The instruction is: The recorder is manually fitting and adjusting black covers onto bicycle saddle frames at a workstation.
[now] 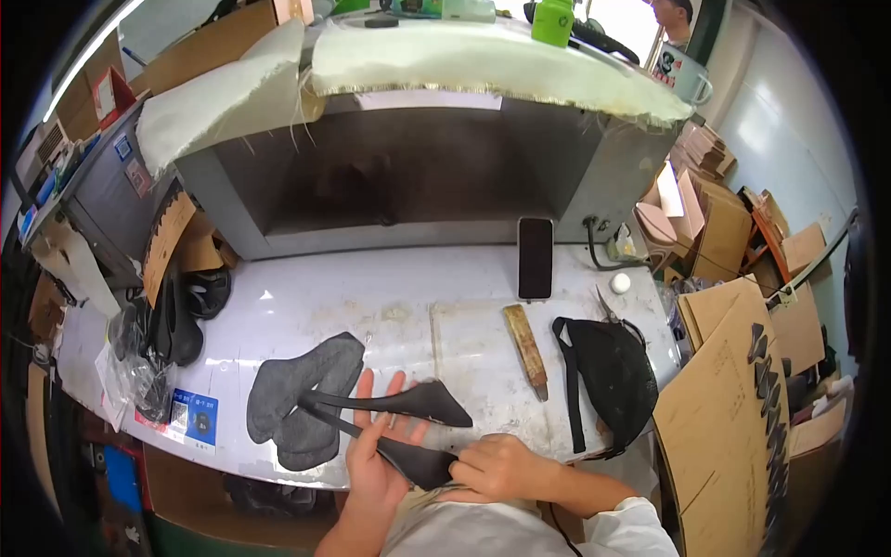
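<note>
Both my hands are on a black V-shaped piece [418, 401], whose two slim arms widen into leaf-like ends and meet at a narrow point on the left. My left hand [376, 459] is palm up, its thumb over the lower arm and its fingers behind the upper one. The fingers of my right hand [497, 466] pinch the wide end of the lower arm. Under the narrow point lie dark grey flat padded pieces [278, 399], overlapping on the white table [445, 288]. Beyond my right hand is a worn, flat tool with a yellowish-brown wrapped handle [526, 348].
A grey metal box [617, 167] with an open front, draped in whitish cloth [483, 65], spans the back. A phone [535, 260] leans on it. Rightward are scissors [605, 304], a black strapped pouch [613, 385] and cardboard [719, 408]. Glossy black curved parts [174, 325] stand left.
</note>
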`<state>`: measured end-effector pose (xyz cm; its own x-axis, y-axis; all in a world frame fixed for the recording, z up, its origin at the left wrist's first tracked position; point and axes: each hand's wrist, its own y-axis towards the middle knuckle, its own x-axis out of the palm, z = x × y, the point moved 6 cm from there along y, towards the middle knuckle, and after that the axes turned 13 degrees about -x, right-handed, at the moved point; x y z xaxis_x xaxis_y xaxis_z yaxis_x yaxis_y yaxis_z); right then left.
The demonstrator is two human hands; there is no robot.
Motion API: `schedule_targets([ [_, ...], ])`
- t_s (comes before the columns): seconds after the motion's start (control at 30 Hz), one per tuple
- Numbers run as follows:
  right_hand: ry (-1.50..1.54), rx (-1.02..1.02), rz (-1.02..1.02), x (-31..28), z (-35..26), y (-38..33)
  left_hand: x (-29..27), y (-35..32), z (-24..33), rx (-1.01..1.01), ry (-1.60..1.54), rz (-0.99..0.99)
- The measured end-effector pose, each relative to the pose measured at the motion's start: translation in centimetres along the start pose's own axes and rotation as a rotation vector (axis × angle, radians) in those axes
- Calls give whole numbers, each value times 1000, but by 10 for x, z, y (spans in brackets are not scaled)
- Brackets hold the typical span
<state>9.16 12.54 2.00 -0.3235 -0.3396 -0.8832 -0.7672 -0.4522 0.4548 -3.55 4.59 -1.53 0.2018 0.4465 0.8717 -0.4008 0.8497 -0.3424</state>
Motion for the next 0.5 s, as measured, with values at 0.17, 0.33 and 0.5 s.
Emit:
schedule_targets([
  [0.17,129,247,428,-16,13,3,20,-2,31,402,190,97],
  [0.33,-13,237,328,-18,21,8,40,15,17,570,339,141],
  [0.5,-86,157,226,-12,22,6,44,17,11,607,410,183],
])
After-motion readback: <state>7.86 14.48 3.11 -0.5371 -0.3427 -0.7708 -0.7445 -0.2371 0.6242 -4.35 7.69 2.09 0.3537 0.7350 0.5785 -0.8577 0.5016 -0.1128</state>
